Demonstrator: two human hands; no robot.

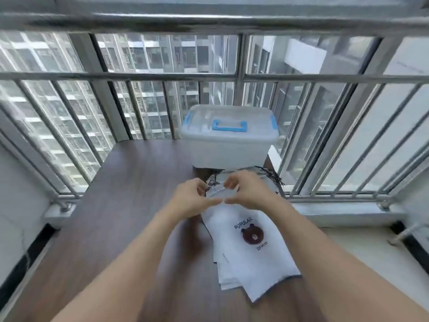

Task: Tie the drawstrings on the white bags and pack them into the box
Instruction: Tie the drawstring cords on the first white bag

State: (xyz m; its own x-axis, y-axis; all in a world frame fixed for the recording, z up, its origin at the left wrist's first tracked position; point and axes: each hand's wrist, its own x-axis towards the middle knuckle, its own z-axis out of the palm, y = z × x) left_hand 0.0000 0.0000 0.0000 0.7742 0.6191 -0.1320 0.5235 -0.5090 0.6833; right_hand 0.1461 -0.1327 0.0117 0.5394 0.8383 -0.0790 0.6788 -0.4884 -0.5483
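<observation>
Behind both hands — left hand (193,197), right hand (249,192) — closed box (228,145).

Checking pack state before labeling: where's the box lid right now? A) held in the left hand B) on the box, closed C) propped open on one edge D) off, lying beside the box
B: the lid sits flat on the box with its blue handle on top, while both hands are at the top of the bag.

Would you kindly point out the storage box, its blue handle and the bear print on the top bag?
storage box (228,149): head view, front wall.
blue handle (229,125): head view, middle of grip, on the lid.
bear print (252,235): head view, bear's face.
</observation>
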